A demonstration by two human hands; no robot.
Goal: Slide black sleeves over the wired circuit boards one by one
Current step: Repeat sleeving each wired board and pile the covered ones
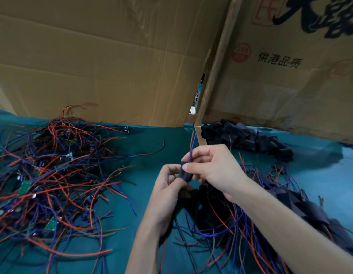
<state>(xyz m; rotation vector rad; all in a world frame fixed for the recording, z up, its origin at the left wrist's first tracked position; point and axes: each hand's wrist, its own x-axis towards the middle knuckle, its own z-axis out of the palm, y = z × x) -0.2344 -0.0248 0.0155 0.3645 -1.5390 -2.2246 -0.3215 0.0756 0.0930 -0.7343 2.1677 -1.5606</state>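
Now | left hand [167, 186] grips black sleeve [185, 173] | right hand [213, 171] pinches sleeve top, wires [192, 147]

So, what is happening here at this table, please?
A person is fitting a black sleeve over a wired circuit board. The left hand grips the lower end of the sleeve, and the right hand pinches its upper end, where red and blue wires stick out upward. A tangled pile of bare boards lies at the left on the green cloth, loose sleeves are heaped behind, and finished pieces lie at the right.
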